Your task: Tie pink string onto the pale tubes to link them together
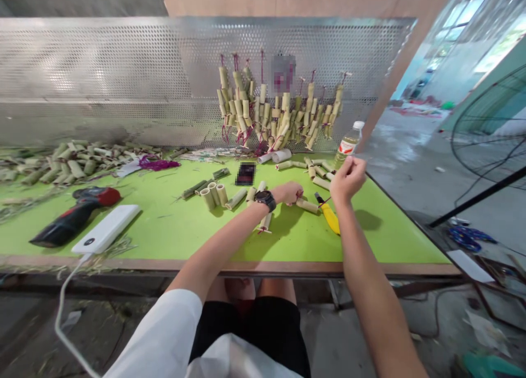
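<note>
On the lime-green bench [394, 241], pinching with left fingers [294, 191] one end of a probably light, stiff bamboo tube [308, 205], best held around its middle, with right fingers [356, 170] bunched together.

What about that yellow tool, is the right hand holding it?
No, the yellow tool lies on the green table, while the right hand is up above it, fingers curled.

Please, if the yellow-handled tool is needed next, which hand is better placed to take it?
Probably the right hand: it is raised close to the yellow-handled tool, while the left hand holds a bamboo piece.
</note>
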Demonstrator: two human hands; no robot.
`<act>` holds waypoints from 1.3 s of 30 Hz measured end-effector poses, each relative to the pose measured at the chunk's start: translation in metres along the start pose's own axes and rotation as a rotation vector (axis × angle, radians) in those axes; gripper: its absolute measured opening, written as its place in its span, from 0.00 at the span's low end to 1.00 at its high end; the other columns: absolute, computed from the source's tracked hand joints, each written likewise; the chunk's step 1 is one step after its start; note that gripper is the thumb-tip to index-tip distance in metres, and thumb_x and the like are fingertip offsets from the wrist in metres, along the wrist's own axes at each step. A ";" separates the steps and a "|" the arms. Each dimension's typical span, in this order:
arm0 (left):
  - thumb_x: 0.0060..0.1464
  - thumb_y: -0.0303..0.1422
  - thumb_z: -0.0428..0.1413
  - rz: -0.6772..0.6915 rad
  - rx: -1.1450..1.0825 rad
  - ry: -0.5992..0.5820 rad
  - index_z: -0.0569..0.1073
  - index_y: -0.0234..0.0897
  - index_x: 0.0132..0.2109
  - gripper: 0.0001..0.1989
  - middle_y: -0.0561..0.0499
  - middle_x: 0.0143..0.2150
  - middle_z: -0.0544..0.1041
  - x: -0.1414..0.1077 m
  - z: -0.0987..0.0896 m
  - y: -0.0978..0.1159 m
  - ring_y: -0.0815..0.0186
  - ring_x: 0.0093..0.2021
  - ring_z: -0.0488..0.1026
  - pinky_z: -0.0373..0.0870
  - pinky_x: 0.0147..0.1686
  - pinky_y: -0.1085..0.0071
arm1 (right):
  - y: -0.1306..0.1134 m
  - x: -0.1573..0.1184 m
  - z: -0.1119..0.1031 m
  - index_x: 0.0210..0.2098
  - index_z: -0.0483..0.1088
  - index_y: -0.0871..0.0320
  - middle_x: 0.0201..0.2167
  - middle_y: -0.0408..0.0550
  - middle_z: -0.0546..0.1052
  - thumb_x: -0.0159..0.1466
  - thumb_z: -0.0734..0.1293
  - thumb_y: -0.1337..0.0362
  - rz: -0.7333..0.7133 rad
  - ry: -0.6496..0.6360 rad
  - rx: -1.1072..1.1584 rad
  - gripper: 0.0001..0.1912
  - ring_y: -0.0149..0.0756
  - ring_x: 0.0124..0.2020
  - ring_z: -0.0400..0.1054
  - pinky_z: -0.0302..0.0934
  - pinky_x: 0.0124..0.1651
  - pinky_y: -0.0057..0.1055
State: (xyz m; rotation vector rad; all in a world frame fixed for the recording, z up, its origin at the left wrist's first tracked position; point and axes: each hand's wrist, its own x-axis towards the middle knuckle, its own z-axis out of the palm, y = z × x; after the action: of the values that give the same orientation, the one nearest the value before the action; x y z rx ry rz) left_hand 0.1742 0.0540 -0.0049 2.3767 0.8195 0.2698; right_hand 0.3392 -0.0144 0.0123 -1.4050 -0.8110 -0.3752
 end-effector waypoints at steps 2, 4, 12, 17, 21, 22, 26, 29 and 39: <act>0.41 0.09 0.55 0.000 0.037 0.019 0.67 0.39 0.17 0.20 0.52 0.16 0.64 0.000 0.001 0.003 0.61 0.25 0.67 0.68 0.39 0.63 | 0.004 -0.004 0.004 0.38 0.65 0.52 0.37 0.55 0.78 0.73 0.58 0.47 -0.007 -0.131 0.001 0.16 0.47 0.41 0.75 0.65 0.42 0.38; 0.43 0.09 0.56 0.017 0.063 0.078 0.61 0.40 0.16 0.23 0.52 0.18 0.62 -0.004 0.002 0.006 0.61 0.27 0.66 0.67 0.40 0.62 | 0.008 -0.009 0.010 0.37 0.66 0.52 0.35 0.54 0.79 0.71 0.60 0.49 0.016 -0.287 -0.025 0.14 0.46 0.40 0.75 0.65 0.44 0.37; 0.53 0.12 0.54 0.116 0.100 0.350 0.66 0.38 0.29 0.16 0.47 0.33 0.67 -0.028 -0.014 0.016 0.60 0.37 0.70 0.65 0.45 0.63 | 0.015 -0.041 0.031 0.34 0.63 0.50 0.35 0.51 0.79 0.71 0.61 0.50 0.172 -0.799 0.017 0.13 0.46 0.38 0.71 0.63 0.45 0.39; 0.54 0.17 0.56 0.156 0.185 0.391 0.66 0.38 0.26 0.14 0.45 0.30 0.68 -0.035 -0.026 0.010 0.58 0.35 0.70 0.66 0.42 0.63 | 0.005 -0.059 0.038 0.32 0.64 0.51 0.34 0.49 0.76 0.71 0.60 0.48 0.189 -0.859 0.074 0.16 0.43 0.37 0.69 0.63 0.43 0.37; 0.57 0.19 0.54 0.153 0.179 0.400 0.69 0.37 0.26 0.13 0.42 0.31 0.72 -0.042 -0.032 -0.002 0.59 0.33 0.69 0.66 0.41 0.62 | 0.001 -0.065 0.040 0.35 0.65 0.52 0.36 0.49 0.76 0.70 0.59 0.47 0.132 -0.851 0.125 0.17 0.43 0.40 0.70 0.63 0.46 0.38; 0.57 0.20 0.53 0.158 0.165 0.397 0.70 0.37 0.27 0.12 0.42 0.32 0.73 -0.045 -0.033 -0.005 0.59 0.33 0.69 0.67 0.41 0.62 | 0.001 -0.066 0.039 0.35 0.66 0.52 0.36 0.49 0.76 0.70 0.59 0.47 0.114 -0.862 0.141 0.17 0.43 0.40 0.70 0.63 0.46 0.38; 0.58 0.21 0.53 0.180 0.100 0.362 0.76 0.35 0.34 0.09 0.43 0.36 0.78 -0.051 -0.038 -0.017 0.60 0.35 0.71 0.69 0.41 0.64 | -0.001 -0.068 0.035 0.35 0.66 0.51 0.34 0.48 0.77 0.71 0.58 0.44 0.091 -0.947 0.116 0.19 0.43 0.38 0.70 0.64 0.42 0.36; 0.60 0.24 0.55 0.152 -0.058 0.375 0.77 0.35 0.37 0.06 0.46 0.39 0.79 -0.050 -0.041 -0.026 0.63 0.37 0.72 0.71 0.43 0.66 | -0.006 -0.071 0.032 0.35 0.65 0.51 0.30 0.47 0.76 0.72 0.58 0.46 0.106 -1.022 0.048 0.18 0.42 0.33 0.71 0.63 0.38 0.36; 0.68 0.23 0.51 -0.075 -0.829 0.222 0.68 0.36 0.46 0.05 0.54 0.31 0.75 -0.054 -0.041 -0.033 0.69 0.30 0.79 0.79 0.36 0.69 | -0.015 -0.084 0.033 0.34 0.64 0.50 0.30 0.50 0.77 0.76 0.54 0.56 0.073 -1.131 -0.068 0.15 0.43 0.28 0.70 0.62 0.34 0.38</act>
State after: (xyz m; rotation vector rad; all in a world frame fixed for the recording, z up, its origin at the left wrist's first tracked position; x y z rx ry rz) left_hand 0.0998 0.0612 0.0079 1.5517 0.7058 0.6993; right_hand 0.2622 -0.0042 -0.0362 -1.6741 -1.6424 0.5291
